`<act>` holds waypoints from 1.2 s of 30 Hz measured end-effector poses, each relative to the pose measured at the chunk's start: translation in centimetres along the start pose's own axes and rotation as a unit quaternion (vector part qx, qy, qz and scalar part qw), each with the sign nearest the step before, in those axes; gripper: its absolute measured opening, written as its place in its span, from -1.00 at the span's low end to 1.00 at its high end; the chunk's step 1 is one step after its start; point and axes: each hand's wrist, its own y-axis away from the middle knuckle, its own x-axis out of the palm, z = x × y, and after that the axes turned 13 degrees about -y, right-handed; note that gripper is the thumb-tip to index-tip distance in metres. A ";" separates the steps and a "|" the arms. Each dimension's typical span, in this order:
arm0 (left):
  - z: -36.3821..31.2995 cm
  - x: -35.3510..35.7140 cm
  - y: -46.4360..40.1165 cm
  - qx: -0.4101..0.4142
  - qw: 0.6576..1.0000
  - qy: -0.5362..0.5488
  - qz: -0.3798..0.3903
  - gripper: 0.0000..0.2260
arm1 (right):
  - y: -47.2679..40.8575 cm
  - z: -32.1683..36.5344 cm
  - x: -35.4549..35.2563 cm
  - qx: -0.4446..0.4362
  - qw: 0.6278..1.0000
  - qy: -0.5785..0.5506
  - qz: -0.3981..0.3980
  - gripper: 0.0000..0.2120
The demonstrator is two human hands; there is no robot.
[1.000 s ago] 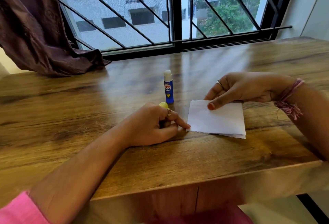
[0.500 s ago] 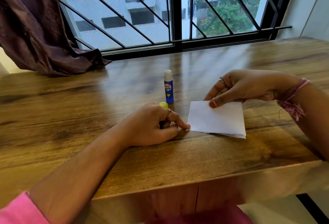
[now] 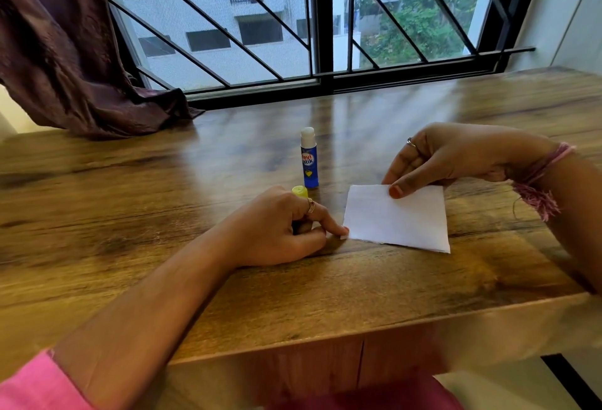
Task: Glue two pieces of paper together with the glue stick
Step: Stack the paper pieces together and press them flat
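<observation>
Two white paper sheets (image 3: 397, 222) lie stacked on the wooden table (image 3: 293, 295), right of centre. My right hand (image 3: 456, 157) pinches their far edge, thumb on top. My left hand (image 3: 277, 230) rests on the table to the left of the paper. Its fingers are curled round the yellow cap (image 3: 299, 191) and its index fingertip touches the paper's near-left corner. The blue glue stick (image 3: 308, 158) stands upright and uncapped just behind my left hand, with its white glue tip showing.
A dark curtain (image 3: 65, 61) drapes onto the table's far left. The barred window (image 3: 319, 34) runs along the far edge. The table's front edge is close below my left forearm.
My right hand's thumb has slid a little to the right along the paper's far edge. My left hand, the cap and the glue stick have stayed in place.
</observation>
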 end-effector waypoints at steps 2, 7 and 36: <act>0.0 0.0 0.0 -0.002 1.000 0.002 -0.001 -0.81 | 0.0 0.0 0.0 0.002 1.000 0.004 -0.002 -0.68; 0.0 0.0 -0.1 0.000 1.000 -0.005 0.004 -0.81 | 0.0 0.1 0.1 0.003 1.000 0.006 -0.003 -0.70; -0.1 -0.1 -0.1 -0.014 1.000 0.014 0.018 -0.80 | 0.1 0.3 0.4 0.006 1.000 0.017 -0.012 -0.71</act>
